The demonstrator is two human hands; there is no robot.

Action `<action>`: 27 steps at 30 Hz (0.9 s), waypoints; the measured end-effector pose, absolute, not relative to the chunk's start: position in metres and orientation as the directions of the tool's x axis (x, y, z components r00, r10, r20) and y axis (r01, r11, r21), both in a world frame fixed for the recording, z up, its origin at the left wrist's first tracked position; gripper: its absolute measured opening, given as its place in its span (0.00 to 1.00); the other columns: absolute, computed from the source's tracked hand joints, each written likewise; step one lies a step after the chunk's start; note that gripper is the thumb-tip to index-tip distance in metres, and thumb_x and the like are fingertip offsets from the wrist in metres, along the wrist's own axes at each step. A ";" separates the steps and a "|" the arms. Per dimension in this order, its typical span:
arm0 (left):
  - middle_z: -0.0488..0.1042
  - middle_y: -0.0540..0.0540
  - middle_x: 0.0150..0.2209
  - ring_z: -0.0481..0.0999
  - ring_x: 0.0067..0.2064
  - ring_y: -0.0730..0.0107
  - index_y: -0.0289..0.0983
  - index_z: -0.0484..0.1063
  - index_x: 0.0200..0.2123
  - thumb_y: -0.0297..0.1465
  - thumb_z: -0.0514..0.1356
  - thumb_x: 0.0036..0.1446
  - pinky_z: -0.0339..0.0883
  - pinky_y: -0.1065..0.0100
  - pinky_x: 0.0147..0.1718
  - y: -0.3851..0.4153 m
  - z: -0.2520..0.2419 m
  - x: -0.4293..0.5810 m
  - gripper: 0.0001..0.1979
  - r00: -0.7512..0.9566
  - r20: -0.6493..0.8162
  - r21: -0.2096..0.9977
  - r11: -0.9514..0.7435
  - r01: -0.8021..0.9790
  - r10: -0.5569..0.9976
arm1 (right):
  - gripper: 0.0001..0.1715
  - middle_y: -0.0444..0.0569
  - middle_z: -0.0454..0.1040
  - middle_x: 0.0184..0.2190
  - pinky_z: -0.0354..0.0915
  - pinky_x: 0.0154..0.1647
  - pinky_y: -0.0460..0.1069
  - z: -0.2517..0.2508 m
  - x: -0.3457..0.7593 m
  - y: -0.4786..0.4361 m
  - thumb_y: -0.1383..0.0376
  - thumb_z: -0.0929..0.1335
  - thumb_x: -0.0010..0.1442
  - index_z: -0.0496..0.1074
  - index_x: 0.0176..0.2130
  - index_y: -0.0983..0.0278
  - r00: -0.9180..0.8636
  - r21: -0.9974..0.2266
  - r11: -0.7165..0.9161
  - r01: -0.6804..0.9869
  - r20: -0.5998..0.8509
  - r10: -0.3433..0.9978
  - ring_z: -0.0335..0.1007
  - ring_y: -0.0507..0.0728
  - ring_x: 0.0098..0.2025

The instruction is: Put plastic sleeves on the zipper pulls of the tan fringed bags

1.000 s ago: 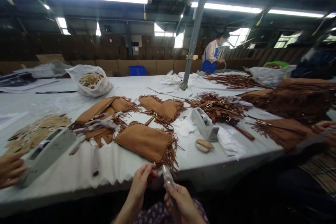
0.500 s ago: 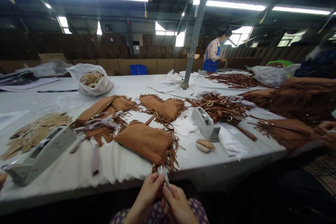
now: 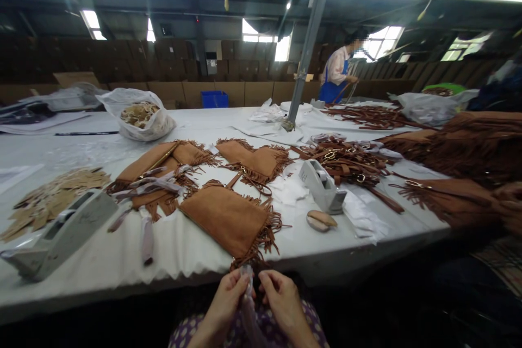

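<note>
— Before the desk (image 3: 302, 243), what's the left hand (image 3: 231, 292) pinching?
— A wrapped strap (image 3: 248, 309), over the lap (image 3: 191, 331), near the fringed tan handbag (image 3: 226, 218)
— And the right hand (image 3: 280, 294)?
— Fingers curled, just beside it; whether they grip anything, I can't tell

There is room to pass over the table (image 3: 179, 253) between the near bag (image 3: 228, 215) and the left tape dispenser (image 3: 75, 231), skirting a wrapped strip (image 3: 147, 239), while the right dispenser (image 3: 324, 187) stands before the heap of straps (image 3: 345, 160).
</note>
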State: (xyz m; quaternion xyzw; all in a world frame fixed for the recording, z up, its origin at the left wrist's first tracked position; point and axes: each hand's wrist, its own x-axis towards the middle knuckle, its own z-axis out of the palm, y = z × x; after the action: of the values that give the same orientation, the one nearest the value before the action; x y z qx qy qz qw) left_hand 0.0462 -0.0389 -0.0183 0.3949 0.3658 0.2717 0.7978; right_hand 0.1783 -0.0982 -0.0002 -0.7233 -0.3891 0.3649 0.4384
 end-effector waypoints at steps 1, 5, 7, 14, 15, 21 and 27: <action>0.69 0.52 0.18 0.62 0.17 0.79 0.34 0.70 0.29 0.52 0.66 0.42 0.52 0.75 0.18 -0.038 -0.018 0.046 0.26 0.579 -0.356 0.845 0.517 -0.136 0.734 | 0.26 0.49 0.75 0.25 0.60 0.25 0.47 0.002 0.177 -0.092 0.48 0.61 0.57 0.75 0.35 0.65 0.426 -0.919 -0.297 0.259 -0.168 0.889 0.67 0.55 0.22; 0.69 0.51 0.18 0.61 0.17 0.79 0.32 0.71 0.26 0.53 0.64 0.44 0.51 0.74 0.19 -0.031 -0.021 0.047 0.27 0.558 -0.323 0.875 0.466 -0.132 0.765 | 0.21 0.50 0.76 0.27 0.60 0.30 0.47 0.013 0.169 -0.070 0.55 0.61 0.58 0.76 0.31 0.64 0.392 -0.875 -0.208 0.437 -0.023 0.920 0.69 0.56 0.28; 0.68 0.51 0.18 0.61 0.19 0.79 0.31 0.73 0.26 0.52 0.66 0.42 0.52 0.75 0.20 -0.025 -0.022 0.047 0.26 0.545 -0.322 0.867 0.473 -0.159 0.774 | 0.21 0.50 0.75 0.24 0.59 0.32 0.47 0.018 0.167 -0.063 0.58 0.60 0.58 0.74 0.24 0.65 0.359 -0.834 -0.172 0.524 0.033 0.933 0.68 0.57 0.29; 0.74 0.47 0.22 0.69 0.24 0.73 0.30 0.77 0.25 0.46 0.72 0.33 0.63 0.71 0.28 -0.019 -0.003 0.054 0.24 0.477 -0.465 0.743 0.622 -0.248 0.746 | 0.25 0.50 0.78 0.27 0.62 0.32 0.48 0.015 0.174 -0.076 0.51 0.62 0.59 0.78 0.31 0.66 0.351 -0.925 -0.200 0.322 -0.080 0.933 0.71 0.58 0.31; 0.74 0.48 0.22 0.70 0.24 0.73 0.31 0.76 0.24 0.45 0.73 0.31 0.64 0.71 0.28 -0.019 -0.001 0.055 0.24 0.456 -0.492 0.731 0.636 -0.247 0.742 | 0.25 0.50 0.78 0.29 0.62 0.33 0.48 0.013 0.175 -0.079 0.50 0.63 0.58 0.78 0.33 0.66 0.336 -0.936 -0.207 0.285 -0.105 0.936 0.72 0.59 0.32; 0.70 0.52 0.17 0.65 0.18 0.77 0.31 0.74 0.24 0.48 0.71 0.34 0.57 0.74 0.20 -0.011 0.008 0.058 0.25 0.421 -0.495 0.765 0.611 -0.205 0.760 | 0.24 0.47 0.74 0.22 0.60 0.26 0.45 0.012 0.171 -0.079 0.49 0.68 0.53 0.77 0.28 0.68 0.199 -0.981 -0.184 0.061 -0.169 0.965 0.66 0.53 0.25; 0.70 0.49 0.16 0.66 0.17 0.74 0.31 0.72 0.25 0.52 0.65 0.43 0.57 0.73 0.17 -0.003 0.020 0.054 0.26 0.538 -0.461 0.759 0.628 -0.173 0.706 | 0.26 0.38 0.61 0.12 0.48 0.15 0.42 0.020 0.166 -0.063 0.46 0.69 0.49 0.71 0.24 0.67 0.157 -0.946 -0.274 -0.172 -0.301 0.940 0.51 0.45 0.14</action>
State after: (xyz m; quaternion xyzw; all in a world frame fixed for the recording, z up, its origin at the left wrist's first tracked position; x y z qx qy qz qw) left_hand 0.0545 -0.0031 0.0202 0.3355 0.3969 0.2712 0.8101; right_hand 0.1663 -0.0628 0.0199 -0.5728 -0.3352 0.5559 0.5005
